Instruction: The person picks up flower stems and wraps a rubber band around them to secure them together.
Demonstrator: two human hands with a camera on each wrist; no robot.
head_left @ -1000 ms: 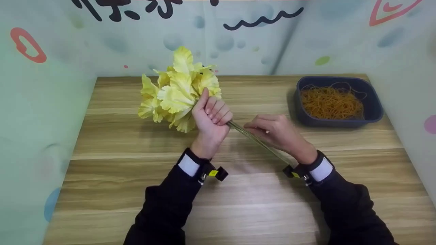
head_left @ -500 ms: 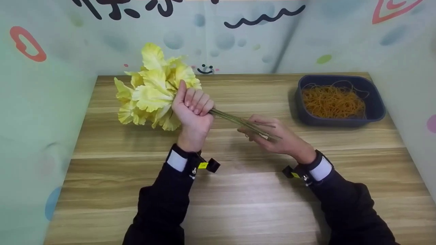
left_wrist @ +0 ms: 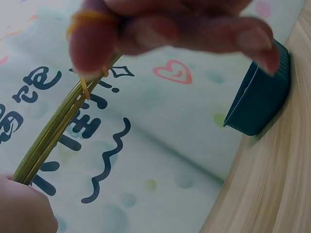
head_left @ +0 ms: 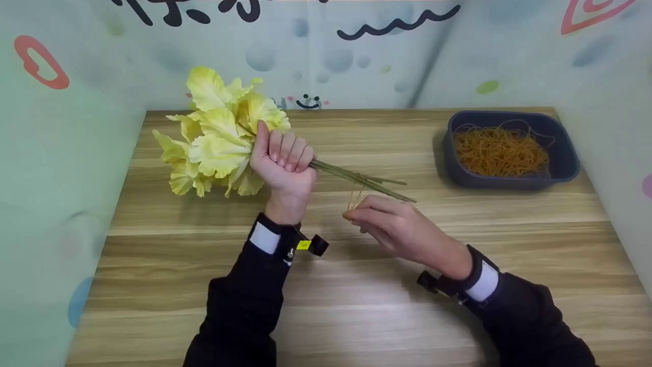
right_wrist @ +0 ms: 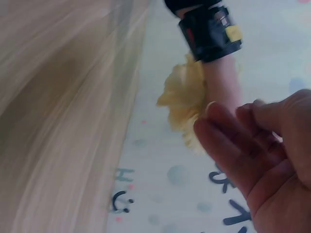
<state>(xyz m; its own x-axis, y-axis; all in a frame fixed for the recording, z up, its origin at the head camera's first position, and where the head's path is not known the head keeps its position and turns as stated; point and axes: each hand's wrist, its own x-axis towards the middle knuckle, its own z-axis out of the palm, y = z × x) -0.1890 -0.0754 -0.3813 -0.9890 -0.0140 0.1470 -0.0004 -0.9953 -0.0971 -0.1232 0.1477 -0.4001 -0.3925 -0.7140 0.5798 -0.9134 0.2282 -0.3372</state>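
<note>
My left hand (head_left: pixel 286 165) grips a bunch of yellow artificial-looking flowers (head_left: pixel 219 135) by the stems, just below the blooms. The green stems (head_left: pixel 351 176) stick out to the right of the fist, their ends slightly spread. Below the stems, my right hand (head_left: pixel 407 232) pinches a thin rubber band (head_left: pixel 351 199) that stretches down from them. In the left wrist view, the tan rubber band (left_wrist: pixel 85 90) loops round the stems and reaches a blurred fingertip of the right hand. The right wrist view shows that hand's fingers (right_wrist: pixel 228 145) bent, with the band hard to make out.
A dark blue plastic box (head_left: pixel 509 181) full of tangled rubber bands (head_left: pixel 501 153) stands at the back right of the wooden table (head_left: pixel 356 316). Printed backdrop walls (head_left: pixel 336 71) rise behind the table and along both sides.
The left hand has moved left with the flowers. My right hand has passed round the stem ends and come down below them, pulling the rubber band out from the stems.
</note>
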